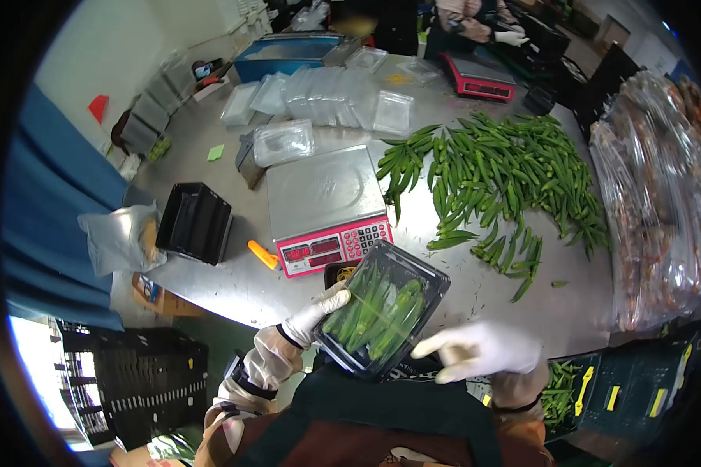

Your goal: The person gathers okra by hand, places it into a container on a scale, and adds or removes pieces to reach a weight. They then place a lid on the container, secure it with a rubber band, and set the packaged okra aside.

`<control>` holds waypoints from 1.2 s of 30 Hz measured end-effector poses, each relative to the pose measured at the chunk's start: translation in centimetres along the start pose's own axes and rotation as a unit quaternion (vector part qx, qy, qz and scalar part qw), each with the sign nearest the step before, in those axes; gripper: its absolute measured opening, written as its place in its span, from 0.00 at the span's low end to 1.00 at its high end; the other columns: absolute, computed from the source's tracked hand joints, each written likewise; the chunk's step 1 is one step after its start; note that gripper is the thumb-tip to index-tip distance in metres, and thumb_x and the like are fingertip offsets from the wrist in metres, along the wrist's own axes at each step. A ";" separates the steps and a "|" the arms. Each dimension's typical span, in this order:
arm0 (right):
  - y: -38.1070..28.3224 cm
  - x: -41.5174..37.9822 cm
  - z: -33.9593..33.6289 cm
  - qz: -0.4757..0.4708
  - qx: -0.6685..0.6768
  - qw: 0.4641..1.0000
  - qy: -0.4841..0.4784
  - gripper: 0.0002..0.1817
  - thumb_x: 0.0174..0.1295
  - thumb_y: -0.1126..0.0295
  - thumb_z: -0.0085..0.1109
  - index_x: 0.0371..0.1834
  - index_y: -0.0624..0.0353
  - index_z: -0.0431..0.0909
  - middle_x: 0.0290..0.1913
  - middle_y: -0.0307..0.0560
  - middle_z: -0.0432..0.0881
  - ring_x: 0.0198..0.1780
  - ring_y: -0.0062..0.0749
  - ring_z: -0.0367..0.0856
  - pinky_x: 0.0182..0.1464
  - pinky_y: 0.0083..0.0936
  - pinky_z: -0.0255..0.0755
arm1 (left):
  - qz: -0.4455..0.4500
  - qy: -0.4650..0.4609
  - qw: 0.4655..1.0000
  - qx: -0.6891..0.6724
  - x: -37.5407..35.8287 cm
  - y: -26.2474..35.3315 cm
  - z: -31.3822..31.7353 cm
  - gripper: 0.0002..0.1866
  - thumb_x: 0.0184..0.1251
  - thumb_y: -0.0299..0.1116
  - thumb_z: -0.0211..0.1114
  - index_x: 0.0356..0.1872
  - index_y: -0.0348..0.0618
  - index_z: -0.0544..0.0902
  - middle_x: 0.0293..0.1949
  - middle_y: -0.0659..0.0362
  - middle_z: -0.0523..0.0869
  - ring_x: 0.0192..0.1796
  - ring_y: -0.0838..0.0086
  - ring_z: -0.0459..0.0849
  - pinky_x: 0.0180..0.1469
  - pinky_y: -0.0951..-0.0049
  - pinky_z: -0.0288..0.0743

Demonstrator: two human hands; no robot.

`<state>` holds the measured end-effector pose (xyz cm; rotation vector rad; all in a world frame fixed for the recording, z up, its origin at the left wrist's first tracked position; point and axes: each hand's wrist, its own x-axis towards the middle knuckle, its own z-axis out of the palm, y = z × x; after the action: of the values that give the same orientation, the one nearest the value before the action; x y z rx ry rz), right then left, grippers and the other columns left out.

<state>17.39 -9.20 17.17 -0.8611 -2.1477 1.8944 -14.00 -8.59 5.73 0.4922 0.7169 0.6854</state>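
Note:
My left hand, in a white glove, grips the left edge of a black tray with a clear lid. Green okra shows through the lid, and a thin line that I cannot make out runs across it. The tray is tilted in front of my apron. At its lower right corner is my right hand, also gloved and partly blurred, with fingers apart; nothing shows in them. Just beyond the tray stands a red and silver digital scale, its pan bare. A small dark box of rubber bands is partly hidden behind the tray.
Loose okra covers the right of the metal table. Clear lids are stacked at the back. An orange-handled cutter and black trays lie left. A second scale and a person are beyond.

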 end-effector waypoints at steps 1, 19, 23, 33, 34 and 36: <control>-0.9 1.4 1.0 0.021 -0.047 0.999 -0.015 0.19 0.62 0.62 0.68 0.54 0.56 0.80 0.24 0.35 0.75 0.24 0.14 0.70 0.29 0.19 0.66 | 0.001 0.019 1.000 -0.009 0.2 -0.2 -0.1 0.35 0.70 0.47 0.63 0.72 0.41 0.62 0.62 0.55 0.74 0.63 0.71 0.74 0.64 0.67 0.71; 18.5 12.9 -8.5 0.081 0.574 0.719 0.384 0.14 0.65 0.65 0.63 0.52 0.54 0.78 0.45 0.44 0.84 0.40 0.34 0.83 0.35 0.34 0.80 | 0.393 0.352 0.721 0.450 6.2 11.1 -10.7 0.29 0.61 0.29 0.72 0.62 0.42 0.71 0.50 0.56 0.79 0.53 0.72 0.79 0.55 0.71 0.76; 19.2 16.9 -16.8 -0.044 0.555 0.698 0.451 0.21 0.65 0.60 0.63 0.59 0.54 0.73 0.59 0.47 0.76 0.58 0.36 0.75 0.53 0.42 0.74 | 0.404 0.595 0.407 0.563 -0.9 16.9 -23.3 0.17 0.65 0.32 0.62 0.52 0.35 0.80 0.49 0.45 0.83 0.54 0.54 0.81 0.59 0.63 0.73; 19.7 20.8 -14.2 0.058 0.414 0.831 0.368 0.21 0.73 0.63 0.52 0.63 0.64 0.72 0.53 0.50 0.84 0.49 0.32 0.84 0.49 0.28 0.78 | 0.250 0.625 0.532 0.514 -7.9 16.4 -34.0 0.15 0.70 0.34 0.62 0.43 0.29 0.85 0.38 0.51 0.90 0.40 0.75 0.85 0.48 0.74 0.76; 21.2 19.8 -12.5 0.095 0.403 0.825 0.385 0.19 0.73 0.65 0.52 0.62 0.63 0.74 0.51 0.48 0.85 0.47 0.29 0.85 0.47 0.26 0.79 | 0.242 0.632 0.551 0.488 -8.3 16.8 -33.8 0.16 0.69 0.34 0.62 0.45 0.28 0.84 0.40 0.53 0.90 0.43 0.75 0.84 0.50 0.75 0.75; 22.9 16.1 -9.7 0.117 0.385 0.814 0.420 0.18 0.73 0.65 0.52 0.62 0.62 0.75 0.51 0.47 0.85 0.46 0.26 0.85 0.46 0.22 0.78 | 0.291 0.680 0.513 0.435 -8.9 16.9 -36.3 0.15 0.70 0.35 0.62 0.42 0.29 0.86 0.37 0.56 0.89 0.40 0.77 0.82 0.48 0.74 0.75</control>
<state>15.90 8.15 -6.80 -1.4000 -0.6944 1.7163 -52.14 2.88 -3.90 1.1486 2.5829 1.3295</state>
